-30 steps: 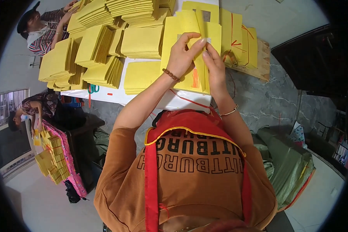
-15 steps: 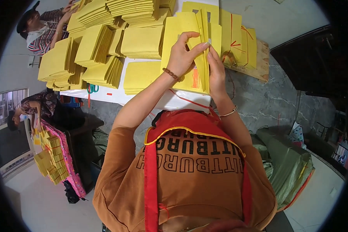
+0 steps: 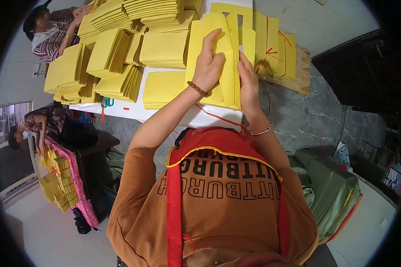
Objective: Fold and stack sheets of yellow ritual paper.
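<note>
A yellow paper sheet (image 3: 228, 84) with a folded flap lies on a stack of yellow paper at the table's near right part. My left hand (image 3: 208, 66) rests on the sheet, its index finger stretched forward and its thumb apart. Along the right edge of the stack stands my right hand (image 3: 248, 82), its fingers stretched and touching the edge, its thumb close to the fold. Under the flap, cut-out slots (image 3: 239, 20) show in yellow sheets at the far end.
Several piles of folded yellow paper (image 3: 165, 49) cover the table's left. Bundles tied with red string (image 3: 272, 42) lie on a wooden board (image 3: 302, 73) at right. Green scissors (image 3: 107, 102) hang at the near edge. Co-workers (image 3: 58, 31) handle paper at left.
The flap that stood raised between my fingers now lies folded down to the left, covering the red print. My left hand has left the fold and lies flatter on the sheet.
</note>
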A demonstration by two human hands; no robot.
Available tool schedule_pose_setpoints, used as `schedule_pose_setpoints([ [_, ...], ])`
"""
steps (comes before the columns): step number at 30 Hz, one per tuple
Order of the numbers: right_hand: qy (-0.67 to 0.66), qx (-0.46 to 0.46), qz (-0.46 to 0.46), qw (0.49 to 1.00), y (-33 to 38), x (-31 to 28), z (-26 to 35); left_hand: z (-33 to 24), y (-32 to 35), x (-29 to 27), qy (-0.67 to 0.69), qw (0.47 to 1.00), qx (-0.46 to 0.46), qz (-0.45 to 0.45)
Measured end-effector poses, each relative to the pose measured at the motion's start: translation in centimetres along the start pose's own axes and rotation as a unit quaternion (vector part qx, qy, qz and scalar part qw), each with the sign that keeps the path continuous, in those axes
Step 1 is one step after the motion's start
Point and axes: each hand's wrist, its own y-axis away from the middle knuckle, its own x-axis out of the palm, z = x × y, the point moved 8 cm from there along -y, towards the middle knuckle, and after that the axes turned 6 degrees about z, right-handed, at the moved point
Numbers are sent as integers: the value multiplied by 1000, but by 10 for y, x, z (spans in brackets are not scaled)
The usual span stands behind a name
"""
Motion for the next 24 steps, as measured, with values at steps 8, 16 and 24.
schedule_pose_setpoints([
  [8,51,3,-14,999,0,-4,-7,8,-5,7,-19,999,-36,10],
  [16,-24,17,-14,999,1,-4,-7,8,-5,8,-31,999,-20,39],
  [24,-89,35,2,995,1,2,-1,8,-3,3,40,999,17,-13],
])
